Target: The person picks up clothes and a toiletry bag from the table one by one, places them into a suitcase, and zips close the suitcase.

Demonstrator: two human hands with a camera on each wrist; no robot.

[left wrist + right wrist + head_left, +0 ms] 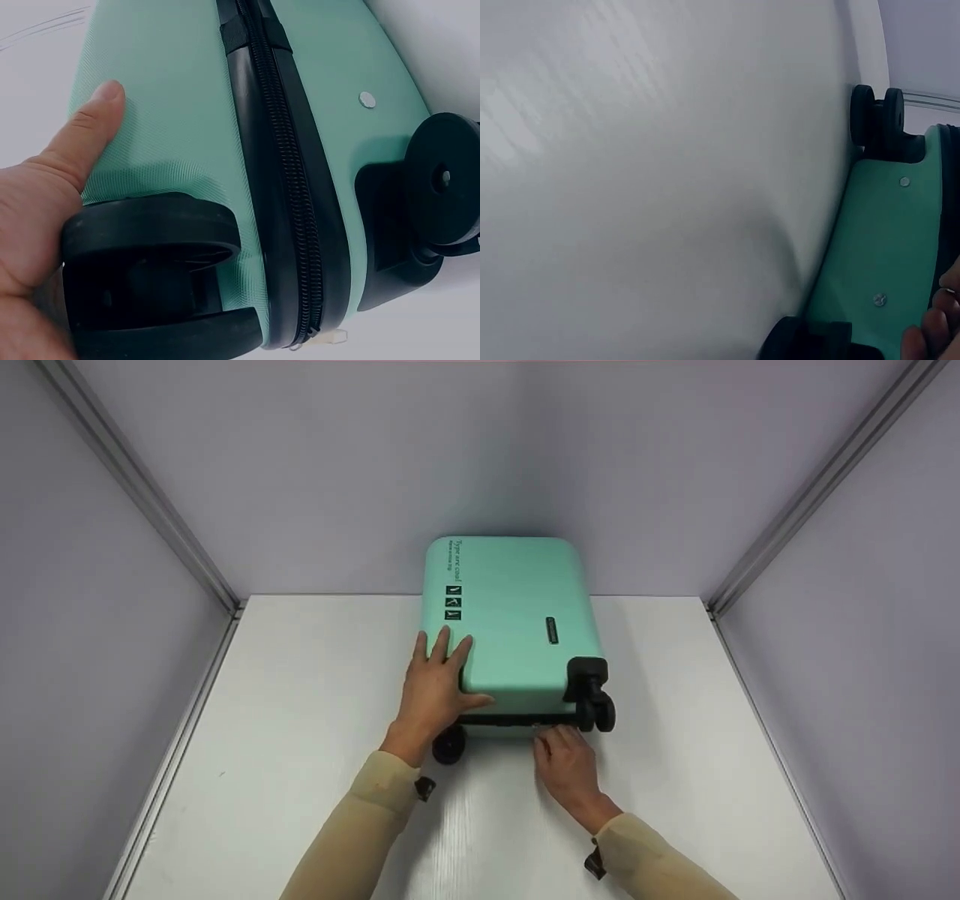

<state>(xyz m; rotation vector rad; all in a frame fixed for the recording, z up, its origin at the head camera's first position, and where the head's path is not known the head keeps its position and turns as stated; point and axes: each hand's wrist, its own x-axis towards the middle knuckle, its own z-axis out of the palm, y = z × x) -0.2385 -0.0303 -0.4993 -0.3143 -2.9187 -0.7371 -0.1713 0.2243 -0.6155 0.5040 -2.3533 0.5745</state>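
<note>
A mint-green hard-shell suitcase [510, 615] lies flat, its wheeled end toward me. My left hand [433, 690] rests on its near left corner, fingers spread over the top and thumb [90, 131] along the end face, beside a black wheel [150, 225]. Around the side runs a black zipper [289, 165]; a slider [307, 334] shows on it low in the left wrist view. Fingers of my right hand [568, 765] are curled at the zipper band left of the near right wheel [598, 711], pinching a small zipper pull mostly hidden by the fingertips.
The suitcase lies on a white table [300, 675], its far end near the grey back panel [337, 472]. Grey side panels with metal edge rails [172, 517] stand left and right. A lower black wheel [448, 745] sticks out at the near left.
</note>
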